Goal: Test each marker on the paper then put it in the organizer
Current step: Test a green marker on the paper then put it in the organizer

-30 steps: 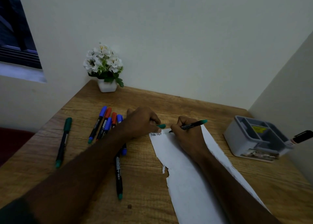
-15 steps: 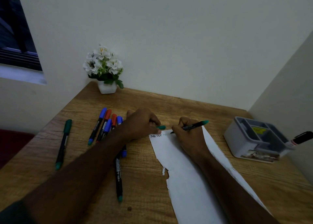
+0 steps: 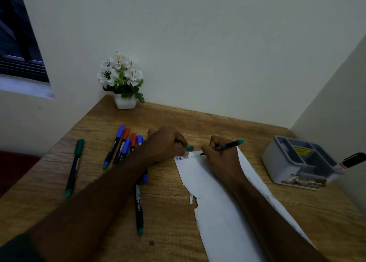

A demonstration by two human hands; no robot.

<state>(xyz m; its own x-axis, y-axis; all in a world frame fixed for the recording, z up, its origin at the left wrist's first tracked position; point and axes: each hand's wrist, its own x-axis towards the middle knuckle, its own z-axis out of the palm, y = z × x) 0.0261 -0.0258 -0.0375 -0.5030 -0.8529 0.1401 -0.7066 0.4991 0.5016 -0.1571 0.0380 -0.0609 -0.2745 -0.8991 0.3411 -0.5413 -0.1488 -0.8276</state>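
My right hand (image 3: 221, 159) grips an uncapped green marker (image 3: 227, 146), its tip touching the top edge of the torn white paper (image 3: 217, 212) beside some handwritten letters. My left hand (image 3: 166, 145) rests on the paper's top left corner and pinches the green cap (image 3: 188, 148). Several capped blue and red markers (image 3: 122, 145) lie in a bunch left of my left hand. Another green marker (image 3: 73, 166) lies far left, and a third (image 3: 139, 208) lies under my left forearm. The grey organizer (image 3: 297, 160) stands at the right with a black marker (image 3: 352, 159) sticking out.
A white pot of white flowers (image 3: 122, 81) stands in the desk's back left corner. Walls close off the wooden desk (image 3: 168, 212) at the back and right. A window (image 3: 17, 44) is at the upper left.
The marker tip has shifted slightly along the paper's top edge. My left hand stays in place with the cap.
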